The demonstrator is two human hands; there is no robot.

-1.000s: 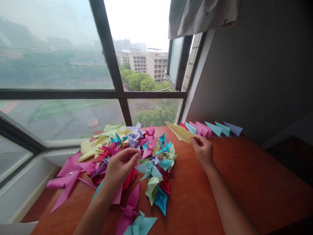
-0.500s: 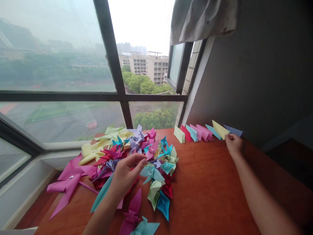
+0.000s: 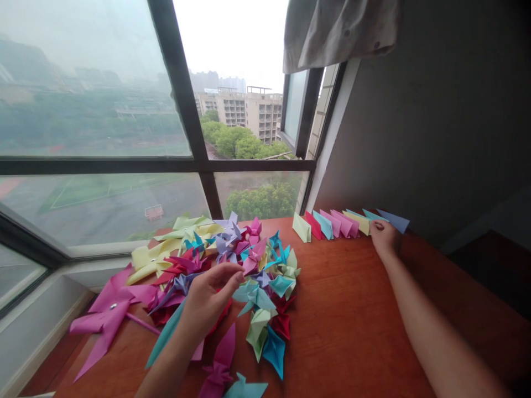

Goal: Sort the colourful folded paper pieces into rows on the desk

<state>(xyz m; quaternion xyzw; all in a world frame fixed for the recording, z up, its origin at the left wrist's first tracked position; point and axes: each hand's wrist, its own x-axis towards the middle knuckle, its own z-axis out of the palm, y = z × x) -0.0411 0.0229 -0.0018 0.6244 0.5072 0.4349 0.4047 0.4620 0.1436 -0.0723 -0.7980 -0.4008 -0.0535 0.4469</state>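
My right hand (image 3: 385, 236) is closed in a pinch at the right end of a yellow folded paper (image 3: 357, 222), low on the table. This paper stands in a row between a pink folded paper (image 3: 352, 226) and a teal one (image 3: 374, 214), with a blue one (image 3: 394, 220) at the far right. The fingertips are partly hidden. My left hand (image 3: 211, 293) hovers over a pile of folded paper shapes (image 3: 254, 296), fingers curved and thumb a little apart, with nothing seen between them.
A large magenta pinwheel (image 3: 111, 309) lies at the left of the brown table (image 3: 340, 326). Green (image 3: 302, 228), red (image 3: 314, 225) and blue folded papers stand at the row's left end. Window frames (image 3: 203, 166) and a grey wall (image 3: 415, 138) border the table.
The yellow paper has moved left and lower, now beside the pink ones. My right hand has shifted left with it. My left hand keeps nearly the same pose; the view has shifted slightly.
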